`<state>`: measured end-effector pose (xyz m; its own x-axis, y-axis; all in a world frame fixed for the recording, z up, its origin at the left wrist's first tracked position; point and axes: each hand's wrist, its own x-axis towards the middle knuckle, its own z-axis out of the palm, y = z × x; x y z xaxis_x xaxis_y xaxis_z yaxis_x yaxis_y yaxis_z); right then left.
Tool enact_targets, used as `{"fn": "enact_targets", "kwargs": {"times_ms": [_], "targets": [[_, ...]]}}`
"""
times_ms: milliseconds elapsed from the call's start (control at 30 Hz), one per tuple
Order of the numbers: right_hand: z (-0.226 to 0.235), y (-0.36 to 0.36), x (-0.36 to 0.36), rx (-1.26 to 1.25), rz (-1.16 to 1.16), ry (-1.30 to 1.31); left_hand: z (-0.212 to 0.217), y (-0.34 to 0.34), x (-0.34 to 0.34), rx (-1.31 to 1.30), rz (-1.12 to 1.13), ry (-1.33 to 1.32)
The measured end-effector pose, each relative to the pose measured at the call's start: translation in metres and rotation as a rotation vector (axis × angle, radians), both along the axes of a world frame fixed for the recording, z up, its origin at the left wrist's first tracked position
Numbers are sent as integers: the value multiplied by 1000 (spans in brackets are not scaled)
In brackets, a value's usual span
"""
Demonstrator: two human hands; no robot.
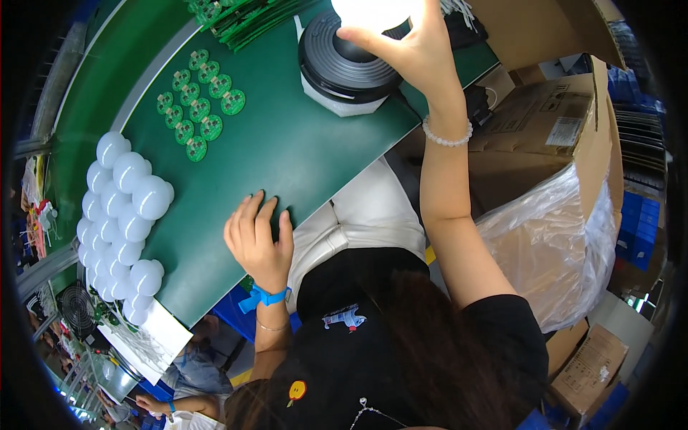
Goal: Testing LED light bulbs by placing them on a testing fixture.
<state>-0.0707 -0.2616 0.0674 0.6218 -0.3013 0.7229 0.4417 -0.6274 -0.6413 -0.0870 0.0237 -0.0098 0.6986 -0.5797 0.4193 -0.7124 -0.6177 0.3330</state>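
My right hand (410, 54) reaches to the far edge of the view with thumb and fingers around a brightly glowing white bulb (369, 10). The bulb sits over a black round ribbed device (335, 61) with a pale base; its upper part is cut off by the frame. My left hand (259, 240) rests at the near edge of the green table (287, 129), holding nothing, its fingers stretched out and slightly apart. Several round green circuit boards (200, 109) lie in rows on the table, beyond my left hand.
Several white globe bulbs (132, 172) stand grouped at the table's left end. Green board strips (247, 21) are stacked at the back. Open cardboard boxes (530, 122), one lined with clear plastic (552, 244), stand at the right. Another person's arm (193, 407) shows at lower left.
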Motion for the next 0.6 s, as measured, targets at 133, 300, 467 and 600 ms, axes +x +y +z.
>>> {"fn": "enact_targets", "kwargs": {"times_ms": [133,300,467,600], "targets": [[-5,-3,-9,90,-111,101,0,0,0,7,-2,4],[-1,1,-8,-34,-181,88,0,0,0,21,-7,2],[-3,-1,14,-63,-86,-232,1,-1,-1,29,6,12],[-15,-3,3,111,-153,-113,1,-1,-1,25,3,7]]}}
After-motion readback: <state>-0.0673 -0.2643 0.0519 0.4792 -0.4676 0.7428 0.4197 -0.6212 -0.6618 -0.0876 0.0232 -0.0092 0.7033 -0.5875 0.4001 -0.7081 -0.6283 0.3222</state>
